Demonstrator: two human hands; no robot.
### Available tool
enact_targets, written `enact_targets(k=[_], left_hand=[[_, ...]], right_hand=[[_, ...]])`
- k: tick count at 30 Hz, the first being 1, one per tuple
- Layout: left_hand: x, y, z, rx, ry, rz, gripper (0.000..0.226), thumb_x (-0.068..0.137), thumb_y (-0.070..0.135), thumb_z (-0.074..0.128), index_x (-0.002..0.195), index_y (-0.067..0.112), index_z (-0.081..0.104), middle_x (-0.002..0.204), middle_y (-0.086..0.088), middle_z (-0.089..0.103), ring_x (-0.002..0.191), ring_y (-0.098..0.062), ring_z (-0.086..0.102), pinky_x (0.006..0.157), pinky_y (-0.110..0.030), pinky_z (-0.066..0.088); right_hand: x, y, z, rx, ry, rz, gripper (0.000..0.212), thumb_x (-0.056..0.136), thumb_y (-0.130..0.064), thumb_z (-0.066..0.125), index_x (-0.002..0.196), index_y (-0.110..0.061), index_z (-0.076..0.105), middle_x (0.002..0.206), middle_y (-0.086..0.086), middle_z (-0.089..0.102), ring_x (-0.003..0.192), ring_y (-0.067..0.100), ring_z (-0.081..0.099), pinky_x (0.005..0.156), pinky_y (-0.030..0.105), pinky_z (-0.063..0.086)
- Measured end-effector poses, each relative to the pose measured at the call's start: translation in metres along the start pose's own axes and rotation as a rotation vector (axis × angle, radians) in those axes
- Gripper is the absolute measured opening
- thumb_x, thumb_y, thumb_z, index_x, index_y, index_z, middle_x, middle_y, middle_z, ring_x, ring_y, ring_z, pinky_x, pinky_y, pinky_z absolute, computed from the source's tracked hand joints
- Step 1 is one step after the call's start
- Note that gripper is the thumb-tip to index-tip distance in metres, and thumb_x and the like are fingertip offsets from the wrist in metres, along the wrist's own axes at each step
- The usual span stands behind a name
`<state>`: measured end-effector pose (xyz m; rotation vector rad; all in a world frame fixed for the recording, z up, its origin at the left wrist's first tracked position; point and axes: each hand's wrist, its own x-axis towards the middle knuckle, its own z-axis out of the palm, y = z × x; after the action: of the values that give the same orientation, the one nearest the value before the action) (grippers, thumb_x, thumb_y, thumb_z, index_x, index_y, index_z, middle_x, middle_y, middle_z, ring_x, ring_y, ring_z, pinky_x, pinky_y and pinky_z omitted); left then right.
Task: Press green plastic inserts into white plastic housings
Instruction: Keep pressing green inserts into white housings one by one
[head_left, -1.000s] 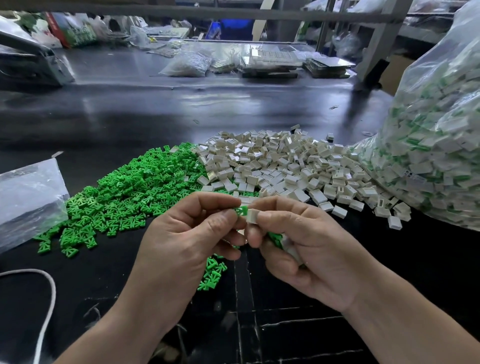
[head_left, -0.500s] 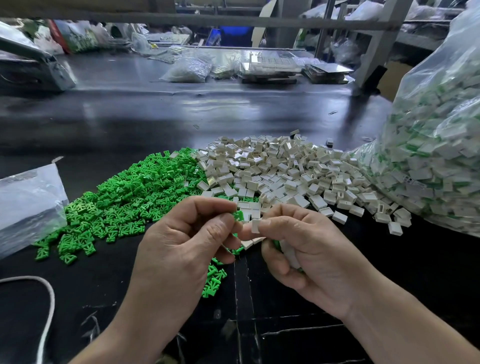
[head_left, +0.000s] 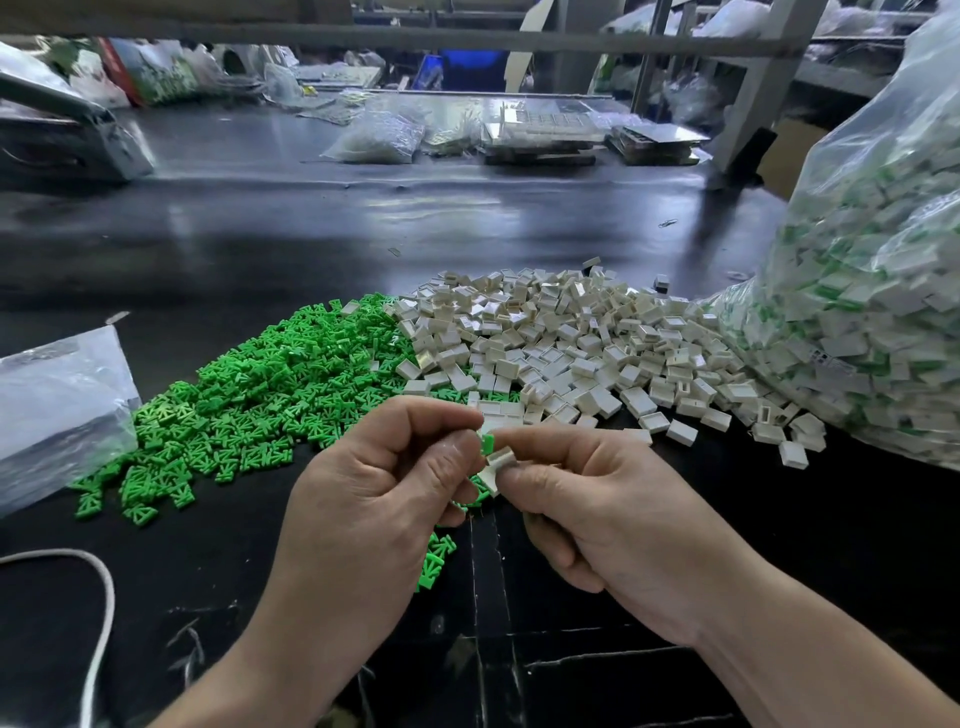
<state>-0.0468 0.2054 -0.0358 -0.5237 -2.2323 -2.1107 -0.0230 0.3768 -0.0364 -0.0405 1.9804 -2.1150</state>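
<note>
Black workbench (head_left: 311, 234) holds large heaps of loose green plastic inserts (head_left: 270, 395) and empty white plastic housings (head_left: 571, 348) beside a clear bag (head_left: 872, 312) of assembled units, so much work evidently remains, while the left hand (head_left: 363, 499) pinches one green insert (head_left: 487, 443) protruding from the white housing (head_left: 501, 459) pinched by the right hand (head_left: 613, 509).

Insert (head_left: 487, 443): green moulded plastic with a faint sheen. Housing (head_left: 501, 460): white plastic, smooth, its flat faces lightly glossy. Table (head_left: 363, 228): black, glossy sheet that mirrors the light, scuffed with pale scratches at the near edge. Right bag (head_left: 883, 249) and left bag (head_left: 57, 405): thin clear plastic film, crinkled and shiny. Cord (head_left: 109, 597): white, matt, smooth-looking. Frame bar (head_left: 467, 39): grey, dull, seemingly painted metal.
</note>
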Motion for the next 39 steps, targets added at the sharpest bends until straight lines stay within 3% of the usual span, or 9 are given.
enact_targets(k=[4, 7, 11, 15, 20, 26, 29, 39], left_hand=[[-0.001, -0.001, -0.001, 0.111, -0.004, 0.036, 0.018, 0.074, 0.042, 0.064, 0.09, 0.037, 0.071, 0.077, 0.005, 0.072, 0.066, -0.011, 0.067, 0.058, -0.019, 0.055], [0.0, -0.001, -0.002, 0.176, -0.002, 0.069, 0.015, 0.076, 0.038, 0.064, 0.09, 0.038, 0.07, 0.076, 0.009, 0.07, 0.066, -0.007, 0.066, 0.057, -0.014, 0.052], [0.0, 0.0, -0.003, 0.281, -0.037, 0.106, 0.014, 0.078, 0.035, 0.065, 0.091, 0.038, 0.069, 0.078, 0.016, 0.07, 0.071, -0.002, 0.066, 0.058, -0.011, 0.05], [0.001, 0.001, -0.002, 0.267, -0.058, 0.09, 0.012, 0.076, 0.037, 0.065, 0.087, 0.038, 0.069, 0.074, 0.013, 0.07, 0.065, -0.005, 0.065, 0.057, -0.014, 0.051], [0.002, 0.001, -0.004, 0.005, -0.11, -0.036, 0.01, 0.082, 0.028, 0.064, 0.087, 0.025, 0.072, 0.073, -0.006, 0.07, 0.059, -0.017, 0.064, 0.053, -0.022, 0.052], [0.004, 0.001, -0.001, -0.57, -0.251, -0.407, 0.025, 0.086, 0.023, 0.065, 0.106, 0.009, 0.071, 0.072, -0.019, 0.067, 0.052, -0.021, 0.064, 0.039, -0.024, 0.049], [0.005, 0.0, 0.001, -0.661, -0.267, -0.472, 0.031, 0.079, 0.023, 0.065, 0.103, 0.005, 0.072, 0.071, -0.02, 0.067, 0.051, -0.021, 0.065, 0.037, -0.024, 0.049], [0.002, -0.001, 0.007, -0.726, -0.288, -0.532, 0.014, 0.078, 0.02, 0.065, 0.086, 0.013, 0.074, 0.056, -0.012, 0.061, 0.04, -0.018, 0.059, 0.034, -0.024, 0.047]], right_hand=[[-0.001, -0.003, -0.001, -0.049, 0.0, -0.007, 0.013, 0.098, -0.021, 0.063, 0.099, -0.021, 0.077, 0.057, 0.006, 0.046, 0.045, 0.011, 0.04, 0.039, 0.024, 0.028], [-0.002, -0.001, -0.002, -0.079, -0.001, -0.03, 0.015, 0.098, -0.025, 0.063, 0.097, -0.013, 0.072, 0.072, 0.017, 0.053, 0.045, 0.013, 0.04, 0.038, 0.022, 0.028], [-0.002, 0.0, -0.002, -0.007, -0.027, -0.022, 0.012, 0.098, -0.019, 0.063, 0.098, -0.015, 0.074, 0.073, 0.003, 0.064, 0.043, 0.007, 0.045, 0.035, 0.018, 0.03], [-0.001, -0.001, -0.003, 0.136, 0.01, 0.026, 0.01, 0.094, -0.012, 0.065, 0.093, -0.008, 0.074, 0.07, 0.005, 0.059, 0.042, 0.008, 0.043, 0.033, 0.017, 0.028], [-0.002, -0.002, -0.003, 0.236, -0.04, 0.05, 0.02, 0.098, -0.013, 0.058, 0.104, 0.005, 0.065, 0.074, 0.006, 0.057, 0.044, 0.009, 0.039, 0.035, 0.018, 0.023], [-0.002, -0.005, -0.006, 0.279, -0.134, 0.069, 0.025, 0.094, -0.026, 0.065, 0.072, -0.015, 0.064, 0.066, 0.002, 0.053, 0.039, 0.005, 0.038, 0.032, 0.016, 0.023], [-0.002, -0.004, -0.006, 0.266, -0.142, 0.097, 0.022, 0.091, -0.028, 0.063, 0.071, -0.018, 0.067, 0.066, 0.002, 0.053, 0.038, 0.004, 0.039, 0.031, 0.015, 0.026], [-0.002, -0.003, -0.008, 0.234, -0.169, 0.117, 0.015, 0.089, -0.025, 0.064, 0.082, -0.012, 0.068, 0.064, 0.004, 0.053, 0.038, 0.006, 0.039, 0.031, 0.016, 0.028]])
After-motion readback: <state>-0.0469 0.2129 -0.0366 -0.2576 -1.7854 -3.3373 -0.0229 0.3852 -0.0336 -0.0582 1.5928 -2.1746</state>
